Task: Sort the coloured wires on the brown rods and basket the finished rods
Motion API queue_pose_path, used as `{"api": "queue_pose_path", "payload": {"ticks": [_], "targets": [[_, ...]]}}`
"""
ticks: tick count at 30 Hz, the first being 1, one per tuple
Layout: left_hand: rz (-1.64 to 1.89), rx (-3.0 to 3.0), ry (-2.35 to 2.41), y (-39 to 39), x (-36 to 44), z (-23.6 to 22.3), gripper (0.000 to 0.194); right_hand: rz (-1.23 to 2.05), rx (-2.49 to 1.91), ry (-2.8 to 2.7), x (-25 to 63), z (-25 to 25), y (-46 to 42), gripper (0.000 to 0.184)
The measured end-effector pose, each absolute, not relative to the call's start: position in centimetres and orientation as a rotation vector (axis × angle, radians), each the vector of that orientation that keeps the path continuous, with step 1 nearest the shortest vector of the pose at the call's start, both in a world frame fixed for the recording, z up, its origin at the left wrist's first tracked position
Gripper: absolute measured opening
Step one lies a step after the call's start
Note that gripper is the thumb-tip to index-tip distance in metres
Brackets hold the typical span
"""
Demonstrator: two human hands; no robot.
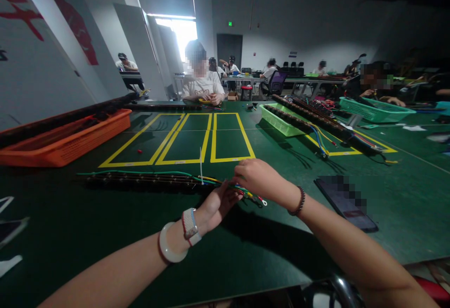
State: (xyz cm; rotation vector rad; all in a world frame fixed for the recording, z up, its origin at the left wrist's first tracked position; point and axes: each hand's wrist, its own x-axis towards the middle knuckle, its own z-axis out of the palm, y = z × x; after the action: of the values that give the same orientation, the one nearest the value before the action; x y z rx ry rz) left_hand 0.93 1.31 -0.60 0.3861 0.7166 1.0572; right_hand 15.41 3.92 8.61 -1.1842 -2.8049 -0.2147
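Note:
A long black strip (pixel 140 181) lies across the green table in front of me, with a green wire running along its top. At its right end several coloured wires (pixel 250 193) come out, some tipped with ring terminals (pixel 264 202). My left hand (pixel 218 205) is closed around this wire bundle from below. From above, my right hand (pixel 258 176) pinches at the same wires, its fingertips partly hidden. A white cable tie (pixel 201 167) stands upright on the strip, just left of my hands.
An orange basket (pixel 66 146) with black strips stands at left. Green baskets (pixel 286 125) (pixel 376 109) are at right, near more wired strips. A phone (pixel 346 203) lies right of my hands. Yellow tape outlines (pixel 232 160) mark the table. A person (pixel 203 85) sits opposite.

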Motion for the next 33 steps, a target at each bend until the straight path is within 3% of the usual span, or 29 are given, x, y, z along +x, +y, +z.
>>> {"api": "queue_pose_path", "payload": {"ticks": [5, 14, 22, 33], "targets": [[1.069, 0.381, 0.665, 1.4, 0.9, -0.6, 0.016, -0.009, -1.364, -2.85, 16.3, 9.0, 3.7, 0.027], [1.094, 0.421, 0.674, 1.2, 1.3, -0.1, 0.018, -0.166, -1.417, -2.933, 15.1, 5.9, 3.8, 0.017], [1.091, 0.498, 0.672, 1.1, 1.3, -0.1, 0.031, 0.056, -1.496, -2.722, 16.2, 8.0, 4.9, 0.018], [1.083, 0.495, 0.672, 1.2, 1.2, -0.2, 0.016, 0.09, -1.55, -2.54, 16.4, 4.4, 8.1, 0.018]]}}
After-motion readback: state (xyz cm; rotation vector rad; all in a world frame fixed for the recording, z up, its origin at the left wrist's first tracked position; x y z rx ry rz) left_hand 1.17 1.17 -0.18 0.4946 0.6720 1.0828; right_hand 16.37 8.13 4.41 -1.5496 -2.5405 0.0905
